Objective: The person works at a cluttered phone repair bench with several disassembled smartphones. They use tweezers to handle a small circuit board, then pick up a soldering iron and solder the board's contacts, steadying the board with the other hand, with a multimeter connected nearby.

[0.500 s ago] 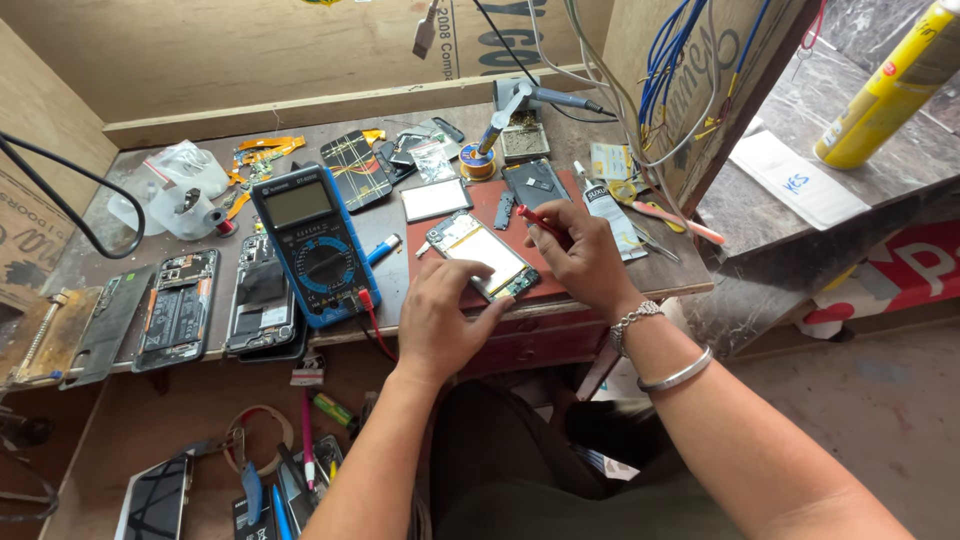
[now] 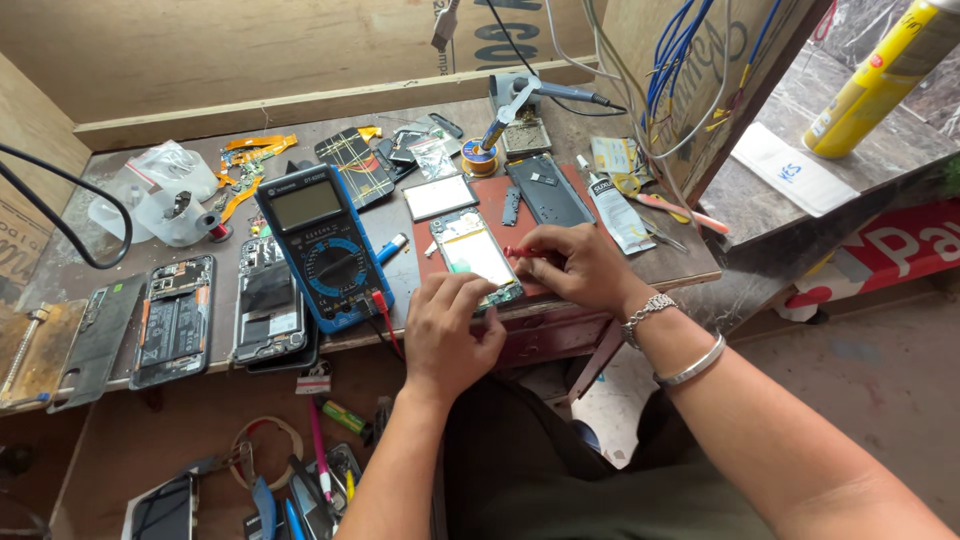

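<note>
right hand [image 2: 578, 268] now nearer, one red probe [image 2: 522, 252], one opened phone [image 2: 476, 256]

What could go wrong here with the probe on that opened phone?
The opened phone lies at the table edge, steadied only by the left hand; a slip might push it off. The red probe in the right hand could skid across exposed parts. The red lead from the multimeter may snag the left wrist.
</note>
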Tool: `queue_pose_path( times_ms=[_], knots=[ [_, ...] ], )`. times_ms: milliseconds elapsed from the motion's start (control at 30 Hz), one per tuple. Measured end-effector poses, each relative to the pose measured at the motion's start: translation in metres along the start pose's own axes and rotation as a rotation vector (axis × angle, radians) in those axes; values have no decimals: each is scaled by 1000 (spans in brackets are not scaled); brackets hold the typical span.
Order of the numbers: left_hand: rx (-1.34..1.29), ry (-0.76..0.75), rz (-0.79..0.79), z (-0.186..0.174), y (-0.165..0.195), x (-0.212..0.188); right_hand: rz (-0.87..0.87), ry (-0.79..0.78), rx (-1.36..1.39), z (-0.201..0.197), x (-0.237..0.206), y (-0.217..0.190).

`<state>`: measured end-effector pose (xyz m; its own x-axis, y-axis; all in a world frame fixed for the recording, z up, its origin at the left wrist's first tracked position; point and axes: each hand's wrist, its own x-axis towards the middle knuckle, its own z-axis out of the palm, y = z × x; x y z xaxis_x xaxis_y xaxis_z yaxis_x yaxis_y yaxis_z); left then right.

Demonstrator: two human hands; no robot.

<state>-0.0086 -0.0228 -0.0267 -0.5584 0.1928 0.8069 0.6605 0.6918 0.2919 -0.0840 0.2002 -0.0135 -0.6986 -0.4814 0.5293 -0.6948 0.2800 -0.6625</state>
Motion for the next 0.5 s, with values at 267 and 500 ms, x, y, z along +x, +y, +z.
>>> queue_pose_path(
  times_ms=[267, 500],
  knots=[
    [26, 34, 10, -2, 9, -17, 147, 77, -63, -6, -9, -8],
    [-14, 40, -51, -4, 24, -14, 32, 275, -106, -12, -9, -20]
  ],
)
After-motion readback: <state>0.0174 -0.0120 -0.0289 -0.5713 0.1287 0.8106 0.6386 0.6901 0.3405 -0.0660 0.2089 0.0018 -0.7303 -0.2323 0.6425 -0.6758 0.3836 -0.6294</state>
